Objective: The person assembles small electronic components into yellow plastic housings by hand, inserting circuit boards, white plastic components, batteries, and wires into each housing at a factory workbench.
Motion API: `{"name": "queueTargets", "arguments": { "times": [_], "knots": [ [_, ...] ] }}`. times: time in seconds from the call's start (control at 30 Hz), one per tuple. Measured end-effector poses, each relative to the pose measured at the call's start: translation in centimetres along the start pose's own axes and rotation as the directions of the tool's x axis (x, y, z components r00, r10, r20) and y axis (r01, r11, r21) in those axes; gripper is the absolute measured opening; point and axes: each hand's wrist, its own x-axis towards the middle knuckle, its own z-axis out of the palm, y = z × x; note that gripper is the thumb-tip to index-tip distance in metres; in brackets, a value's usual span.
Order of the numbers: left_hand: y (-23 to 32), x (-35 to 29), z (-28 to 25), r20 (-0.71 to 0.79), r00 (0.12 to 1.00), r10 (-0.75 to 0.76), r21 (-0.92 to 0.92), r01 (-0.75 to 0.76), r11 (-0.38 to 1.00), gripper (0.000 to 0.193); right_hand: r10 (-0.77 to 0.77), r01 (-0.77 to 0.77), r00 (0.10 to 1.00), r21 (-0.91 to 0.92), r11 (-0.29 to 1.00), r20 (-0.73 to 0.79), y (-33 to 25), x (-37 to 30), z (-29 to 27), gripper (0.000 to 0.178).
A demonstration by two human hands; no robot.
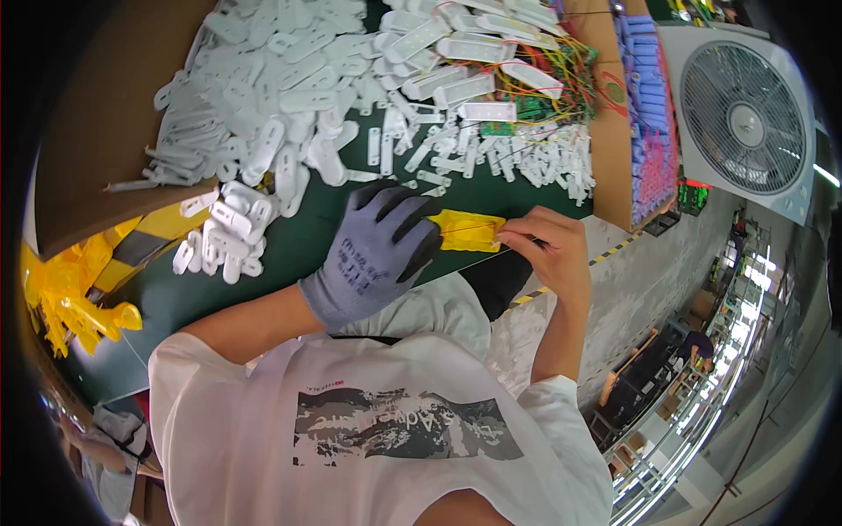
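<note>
My left hand (373,250), in a grey-blue work glove with dark fingertips, grips the left end of a flat yellow plastic housing (467,235). Bare, my right hand (559,252) pinches at the right end of the same part. A thin reddish wire seems to run along the housing between the two hands. Both hands are close to the table's near edge. Just beyond them lie small white plastic strips (386,151), and left of the glove is a little heap of white oval parts (230,230).
A large heap of white plastic covers (281,74) fills the far left of the green table (289,241). White housings with coloured wires (526,77) lie far right. Yellow parts (83,307) hang at left. A cardboard box (611,123), purple cylinders (647,88) and a fan (745,123) stand right.
</note>
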Motion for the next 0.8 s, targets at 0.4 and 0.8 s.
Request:
{"name": "queueTargets", "arguments": {
  "times": [0.4,0.8],
  "knots": [
    [-0.3,-0.2,0.6,-0.082,0.996,0.029,-0.027,-0.031,0.999,0.032,0.202,-0.129,0.911,0.218,0.967,-0.360,0.8,-2.5,4.8,0.018],
    [-0.2,0.0,0.1,-0.020,1.000,-0.005,-0.004,0.005,1.000,0.032,0.269,-0.157,0.896,0.315,0.936,-0.353,-0.7,-2.0,5.3,0.029]
  ]
}}
